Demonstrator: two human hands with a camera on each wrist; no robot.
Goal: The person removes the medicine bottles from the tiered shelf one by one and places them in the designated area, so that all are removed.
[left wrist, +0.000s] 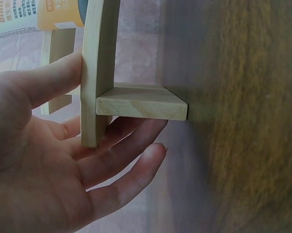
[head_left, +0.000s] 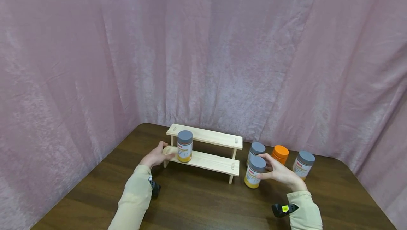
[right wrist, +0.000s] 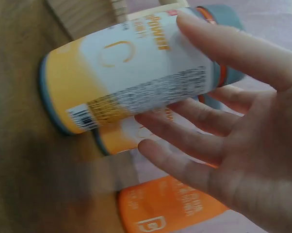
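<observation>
My left hand (head_left: 156,155) grips the left end of a two-tier wooden shelf (head_left: 206,160). In the left wrist view its thumb lies on the lower board (left wrist: 89,111) and its fingers reach around beside the end leg (left wrist: 142,104). On that lower tier, close to the hand, stands a grey-lidded vitamin jar (head_left: 184,149). Right of the shelf, my right hand (head_left: 281,171) holds a second grey-lidded vitamin jar (head_left: 252,177) near its top, thumb on the label side and fingers behind. The right wrist view shows this jar's white and yellow label (right wrist: 102,58) with a large C.
Behind the held jar stand another grey-lidded jar (head_left: 257,148) and an orange jar (head_left: 280,153). A further grey-lidded jar (head_left: 303,163) is at the far right, beyond the right wrist. Pink curtains (head_left: 222,64) hang behind the dark wooden table (head_left: 197,201).
</observation>
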